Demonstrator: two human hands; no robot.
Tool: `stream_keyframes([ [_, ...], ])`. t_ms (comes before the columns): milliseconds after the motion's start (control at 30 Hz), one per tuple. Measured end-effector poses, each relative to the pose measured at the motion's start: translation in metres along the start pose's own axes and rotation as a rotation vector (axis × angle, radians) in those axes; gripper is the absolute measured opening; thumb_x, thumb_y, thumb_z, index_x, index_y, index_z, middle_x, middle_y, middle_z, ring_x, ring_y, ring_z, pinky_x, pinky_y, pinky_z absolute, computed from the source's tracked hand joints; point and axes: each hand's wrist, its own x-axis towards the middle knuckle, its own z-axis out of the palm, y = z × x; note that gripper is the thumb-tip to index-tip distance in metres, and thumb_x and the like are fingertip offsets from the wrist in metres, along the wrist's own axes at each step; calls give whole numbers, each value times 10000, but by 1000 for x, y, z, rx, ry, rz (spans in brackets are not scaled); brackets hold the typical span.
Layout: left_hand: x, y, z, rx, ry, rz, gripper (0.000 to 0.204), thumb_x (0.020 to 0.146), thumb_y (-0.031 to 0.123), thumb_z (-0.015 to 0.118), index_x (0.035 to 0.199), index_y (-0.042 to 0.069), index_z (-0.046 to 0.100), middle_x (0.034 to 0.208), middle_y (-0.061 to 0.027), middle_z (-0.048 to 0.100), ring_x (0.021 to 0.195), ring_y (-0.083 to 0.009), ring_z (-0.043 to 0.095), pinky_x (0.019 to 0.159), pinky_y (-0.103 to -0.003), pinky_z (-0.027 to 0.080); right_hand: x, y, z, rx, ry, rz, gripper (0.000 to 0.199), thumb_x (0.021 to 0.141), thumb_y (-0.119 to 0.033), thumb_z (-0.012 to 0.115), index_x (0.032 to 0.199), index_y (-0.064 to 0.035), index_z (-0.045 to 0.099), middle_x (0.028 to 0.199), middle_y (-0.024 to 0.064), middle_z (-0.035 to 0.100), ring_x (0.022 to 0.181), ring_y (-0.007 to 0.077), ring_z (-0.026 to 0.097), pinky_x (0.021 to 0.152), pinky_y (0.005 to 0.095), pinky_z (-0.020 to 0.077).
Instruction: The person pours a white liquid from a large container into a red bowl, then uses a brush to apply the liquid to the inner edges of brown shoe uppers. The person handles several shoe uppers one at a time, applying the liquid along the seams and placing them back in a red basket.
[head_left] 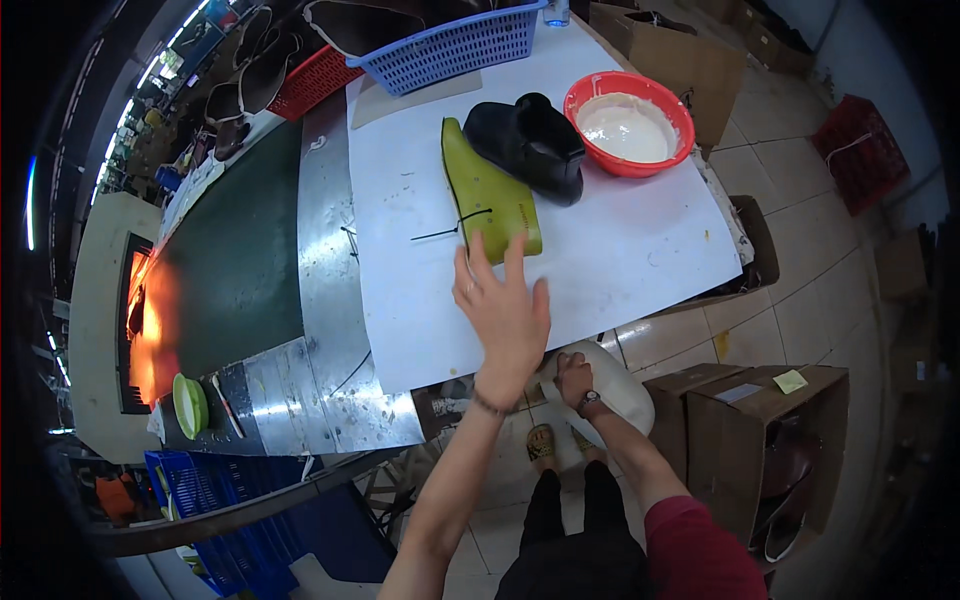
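A yellow-green shoe last [482,172] lies on the white sheet covering the table, with a thin black cord [476,214] across it. My left hand [505,305] is open, its spread fingertips over or touching the wide near end of the last; I cannot tell which. Against the last's upper right side rests a black ankle-high shoe [525,142]. Below the table's front edge, my right hand [574,380] is closed at the side of a smooth white rounded object [622,388]. What its fingers hold, if anything, is hidden.
A red bowl of white paste [682,140] stands right of the black shoe. Blue [450,52] and red [312,85] baskets sit at the back. Leftward, a dark green conveyor belt [240,250] meets a glowing orange opening [150,320]. Cardboard boxes [715,420] stand at the lower right.
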Motion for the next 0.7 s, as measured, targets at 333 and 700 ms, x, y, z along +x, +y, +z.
stream_keyframes([
  [333, 98, -46, 34, 130, -111, -187, 1073, 581, 338, 864, 1503, 189, 336, 1502, -275, 277, 1218, -460, 401, 970, -576, 366, 1, 19, -21, -79, -78, -283, 488, 794, -334, 703, 1200, -83, 599, 1199, 183, 543, 1095, 388, 520, 875, 476, 465],
  [700, 157, -7, 47, -518, -155, -176, 1136, 616, 473, 889, 1504, 72, 305, 1430, -361, 358, 1241, -470, 483, 1009, -469, 440, 0, 2, -2, -99, -123, -64, 487, 831, -288, 655, 1207, 9, 563, 1198, 283, 553, 1023, 411, 572, 805, 505, 483],
])
